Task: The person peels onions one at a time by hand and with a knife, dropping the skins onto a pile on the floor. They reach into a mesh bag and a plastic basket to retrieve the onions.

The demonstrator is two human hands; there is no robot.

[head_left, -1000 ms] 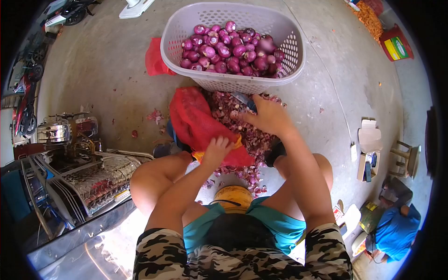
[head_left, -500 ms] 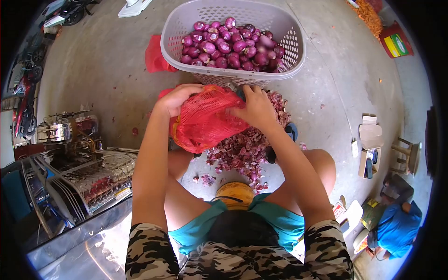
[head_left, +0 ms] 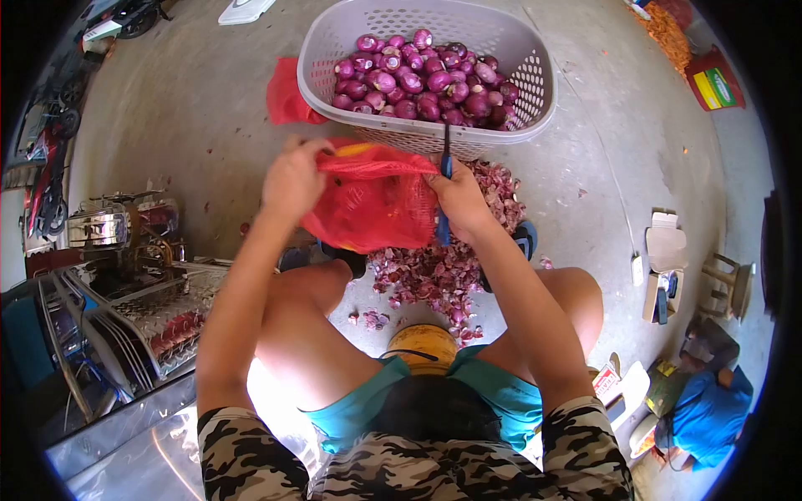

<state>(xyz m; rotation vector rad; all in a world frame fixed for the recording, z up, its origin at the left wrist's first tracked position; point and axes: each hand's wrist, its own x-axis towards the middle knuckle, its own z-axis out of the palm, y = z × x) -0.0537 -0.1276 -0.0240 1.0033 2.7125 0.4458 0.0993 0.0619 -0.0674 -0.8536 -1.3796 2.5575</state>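
Standing beyond the heap of peels [head_left: 426, 280], the grey basket [head_left: 409, 17] holds purple onions [head_left: 409, 82]. The red net bag [head_left: 368, 204] has just been pulled up, so its upper edge is now stretched between both hands. Fingers of left hand [head_left: 294, 179] pinch one side; those of right hand [head_left: 461, 200] grip the other, together with a blue-handled tool [head_left: 446, 167], its dark tip toward the basket. The yellow-green label [head_left: 712, 89] and the red-white sign [head_left: 606, 380] are too small for reading.
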